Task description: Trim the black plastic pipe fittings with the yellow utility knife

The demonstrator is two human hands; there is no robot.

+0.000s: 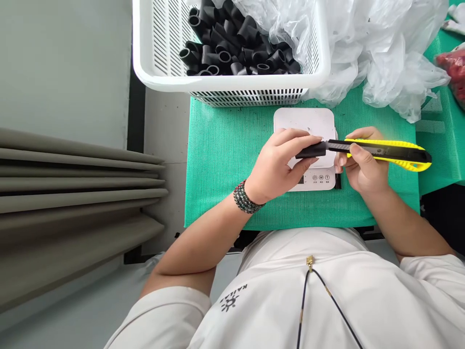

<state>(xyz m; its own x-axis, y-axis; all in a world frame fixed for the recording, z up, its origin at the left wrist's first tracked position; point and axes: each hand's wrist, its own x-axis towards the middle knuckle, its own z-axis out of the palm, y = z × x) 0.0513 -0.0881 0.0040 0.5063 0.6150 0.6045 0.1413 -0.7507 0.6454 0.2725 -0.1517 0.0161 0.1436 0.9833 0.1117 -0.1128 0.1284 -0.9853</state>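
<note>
- Your hands are close but apart: your left hand [274, 167] pinches a black pipe fitting [310, 150], and your right hand [365, 167] grips a yellow utility knife [388, 154].
- The fitting is held out above a white scale [304, 123], its end against the knife's blade [345, 144], so both hands seem to be steadying that contact.
- The scale sits on a green mat [225, 169].
- A white basket [232, 83] of more black fittings [232, 48] stands just beyond, within easy reach, beside a crumpled plastic bag [366, 58].

White tee [276, 291] w/ black logo [229, 300], dark cord necklace [304, 300], beaded bracelet [249, 196] on L wrist.
</note>
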